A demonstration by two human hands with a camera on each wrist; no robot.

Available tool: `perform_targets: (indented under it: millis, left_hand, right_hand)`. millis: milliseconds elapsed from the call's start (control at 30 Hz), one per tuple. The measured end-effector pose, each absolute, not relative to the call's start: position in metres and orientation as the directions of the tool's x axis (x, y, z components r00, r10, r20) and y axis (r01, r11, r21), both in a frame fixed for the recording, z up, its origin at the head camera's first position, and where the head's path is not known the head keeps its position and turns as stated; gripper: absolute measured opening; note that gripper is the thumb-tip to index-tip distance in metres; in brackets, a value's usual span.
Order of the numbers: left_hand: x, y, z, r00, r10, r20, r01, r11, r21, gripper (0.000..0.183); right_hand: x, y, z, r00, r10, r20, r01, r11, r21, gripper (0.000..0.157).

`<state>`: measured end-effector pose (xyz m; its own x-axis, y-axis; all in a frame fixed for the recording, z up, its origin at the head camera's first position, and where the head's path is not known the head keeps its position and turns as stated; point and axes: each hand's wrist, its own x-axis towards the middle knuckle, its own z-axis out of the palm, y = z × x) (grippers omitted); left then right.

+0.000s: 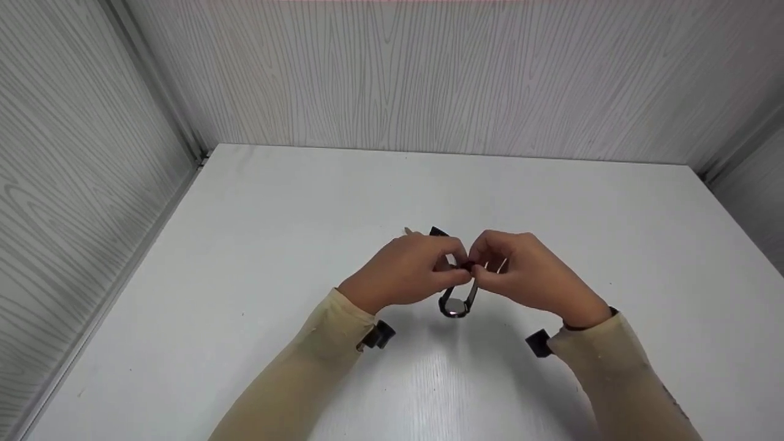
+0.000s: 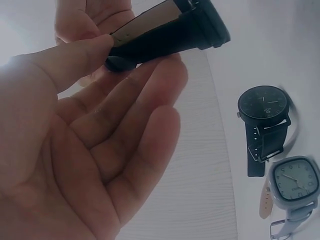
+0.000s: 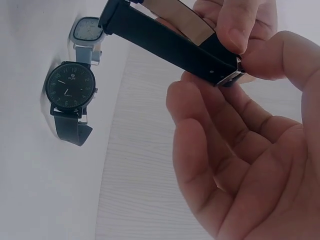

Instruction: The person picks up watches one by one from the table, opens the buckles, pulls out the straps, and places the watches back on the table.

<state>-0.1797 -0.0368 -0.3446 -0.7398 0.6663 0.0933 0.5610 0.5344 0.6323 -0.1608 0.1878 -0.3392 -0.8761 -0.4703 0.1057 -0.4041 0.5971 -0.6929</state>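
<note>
A wristwatch with a dark strap [image 3: 165,50] is held up between both hands, its strap looped and its round case [image 1: 454,307] hanging toward the person in the head view. My left hand [image 1: 416,266] pinches the strap end between thumb and fingers. Close against it, my right hand [image 1: 527,269] pinches the strap by the metal buckle [image 3: 230,77]. The strap's inner side looks tan in the right wrist view. Fingers hide much of the buckle end, and the dial's face cannot be made out.
On the white table [image 1: 294,202], beyond the hands, lie a round black watch [image 2: 263,104] and a square pale watch [image 2: 294,182] close together. The left hand mostly covers them in the head view. Wood-grain panels [image 1: 392,73] stand behind and at the sides.
</note>
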Motion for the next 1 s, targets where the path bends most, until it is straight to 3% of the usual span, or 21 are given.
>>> perform_targets:
  millis: [333,1000]
  left_hand:
    - [-0.1814,-0.0381,-0.3471,-0.756,0.645,0.11,0.552,0.537,0.638,0.017]
    - [-0.1827,-0.0401,-0.3482,-0.743,0.657,0.124,0.558,0.507,0.656,0.006]
  right_hand:
    - [-0.1605,0.1849,-0.342,-0.891,-0.418,0.177,-0.421,0.619,-0.663,0.018]
    - [-0.1663,0.1873,-0.3476,-0.847,-0.498,0.185,-0.478,0.562,-0.675,0.018]
